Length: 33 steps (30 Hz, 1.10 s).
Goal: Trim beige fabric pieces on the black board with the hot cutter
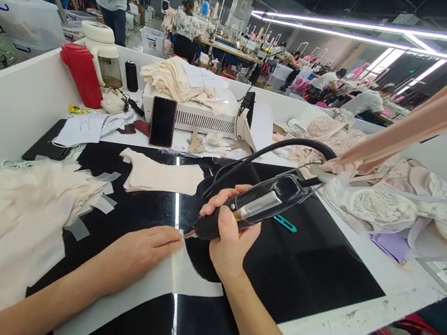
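Note:
My right hand [233, 246] is wrapped round a black corded handheld tool [260, 200] with a silver plate on its side. The tool's narrow tip points down-left and meets the table by my left fingertips. My left hand [145, 251] lies flat, fingers stretched together, pressing on a pale curved fabric piece [198, 287]. That piece lies on the glossy black work surface [307, 279], partly hidden under my left forearm. Beyond the hands lies a stack of cut cream fabric pieces [164, 175]. A large heap of cream fabric [4, 214] with translucent tabs sits at the left.
Pink fabric strips [422, 112] hang from the upper right, tied near the tool's cable. Lace bra pieces [384, 209] pile up at the right. A teal snap-blade knife [285, 223], a phone [163, 122], a white machine [205, 118] and a red bottle [80, 75] stand or lie farther back.

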Motion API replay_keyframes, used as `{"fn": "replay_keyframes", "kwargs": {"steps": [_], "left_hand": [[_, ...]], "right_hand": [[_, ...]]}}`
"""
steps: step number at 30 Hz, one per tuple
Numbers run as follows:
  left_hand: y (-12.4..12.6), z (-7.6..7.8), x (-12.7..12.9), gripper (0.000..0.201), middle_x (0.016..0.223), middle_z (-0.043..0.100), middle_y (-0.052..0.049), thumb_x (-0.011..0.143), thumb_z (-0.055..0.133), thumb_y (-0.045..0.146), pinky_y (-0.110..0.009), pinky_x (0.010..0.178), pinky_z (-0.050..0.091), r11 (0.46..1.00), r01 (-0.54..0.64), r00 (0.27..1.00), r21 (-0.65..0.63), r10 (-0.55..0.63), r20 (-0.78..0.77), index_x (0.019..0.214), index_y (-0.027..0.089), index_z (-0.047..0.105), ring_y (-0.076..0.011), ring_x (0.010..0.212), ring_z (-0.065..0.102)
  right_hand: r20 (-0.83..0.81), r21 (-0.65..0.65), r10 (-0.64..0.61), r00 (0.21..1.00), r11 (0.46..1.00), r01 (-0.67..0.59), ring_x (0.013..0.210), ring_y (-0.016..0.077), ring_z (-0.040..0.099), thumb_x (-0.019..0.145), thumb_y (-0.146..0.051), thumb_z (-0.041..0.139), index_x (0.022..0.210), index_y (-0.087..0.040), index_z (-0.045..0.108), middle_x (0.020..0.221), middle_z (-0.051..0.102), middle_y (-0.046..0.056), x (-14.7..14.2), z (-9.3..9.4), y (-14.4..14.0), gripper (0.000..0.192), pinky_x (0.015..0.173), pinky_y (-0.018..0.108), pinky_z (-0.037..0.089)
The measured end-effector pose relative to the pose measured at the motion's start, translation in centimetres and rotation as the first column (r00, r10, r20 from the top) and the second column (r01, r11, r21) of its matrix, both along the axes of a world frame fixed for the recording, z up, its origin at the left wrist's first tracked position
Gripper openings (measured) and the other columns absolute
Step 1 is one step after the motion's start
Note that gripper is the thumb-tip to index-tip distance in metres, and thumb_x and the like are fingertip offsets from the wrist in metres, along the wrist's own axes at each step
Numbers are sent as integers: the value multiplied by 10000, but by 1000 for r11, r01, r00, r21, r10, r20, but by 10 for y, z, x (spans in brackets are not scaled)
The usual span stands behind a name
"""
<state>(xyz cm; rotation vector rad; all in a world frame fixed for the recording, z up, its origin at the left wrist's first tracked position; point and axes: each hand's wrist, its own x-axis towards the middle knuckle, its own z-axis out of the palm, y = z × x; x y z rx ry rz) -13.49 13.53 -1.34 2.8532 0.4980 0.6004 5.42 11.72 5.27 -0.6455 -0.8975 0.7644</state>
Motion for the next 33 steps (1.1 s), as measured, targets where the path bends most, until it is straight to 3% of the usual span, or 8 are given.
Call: {"fn": "replay_keyframes", "kwargs": {"steps": [5,15,25,33], "left_hand": [[0,-4,-1,457,1350,668,-116,996,351,-13,-399,1090,576,1000,6,1000,22,-6,5,1359,136,586,-228,1288,638],[0,2,0,456,1320,690,-86,1015,360,15,-352,1028,608,1000,1,997,-15,0,80,1342,196,621,-199,1222,680],[2,1,-6,456,1362,675,-116,1002,382,8,-383,1011,606,999,26,999,21,-27,29,1305,211,657,-236,1261,665],[2,9,-6,476,1351,697,-102,1006,353,1,-401,1033,595,990,82,996,113,-79,-31,1256,215,697,-261,1301,645]], "right_hand": [[5,13,1,1000,1000,-1,667,98,639,911,-286,770,1152,-287,590,860,659,-59,3,1,-2,301,654,270,549],[5,44,14,1000,999,-14,693,95,646,906,-311,793,1184,-300,602,885,663,-56,5,-3,-13,338,677,262,546],[4,4,-16,1000,1000,16,675,98,641,901,-323,795,1160,-292,594,858,665,-60,7,1,-19,329,663,260,542],[4,-1,9,1000,1000,-9,692,100,648,910,-321,792,1182,-301,591,891,674,-55,10,1,-26,338,676,268,544]]}}
